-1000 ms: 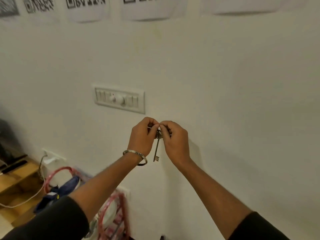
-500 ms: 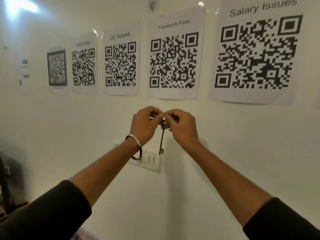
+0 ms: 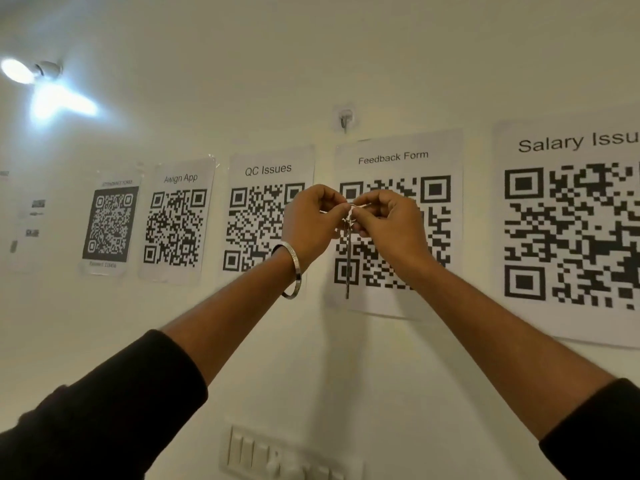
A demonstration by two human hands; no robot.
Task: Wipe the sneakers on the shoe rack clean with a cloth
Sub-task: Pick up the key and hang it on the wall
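Both my hands are raised in front of a white wall. My left hand (image 3: 313,225) and my right hand (image 3: 389,226) pinch a small metal key ring (image 3: 353,207) between thumb and fingers. A long key (image 3: 347,268) hangs straight down from the ring. A silver bangle sits on my left wrist. A small adhesive wall hook (image 3: 343,118) is fixed to the wall above my hands, with a clear gap between it and the ring. No sneakers, shoe rack or cloth are in view.
Several printed QR-code sheets are taped in a row on the wall, among them "QC Issues" (image 3: 266,209) and "Feedback Form" (image 3: 398,223). A white switch panel (image 3: 287,455) sits low on the wall. A lit bulb (image 3: 20,71) glares at the upper left.
My view has tilted upward from the switch panel and the red rack to the QR sheets and the hook. My hands have risen with the key ring, still pinching it together.
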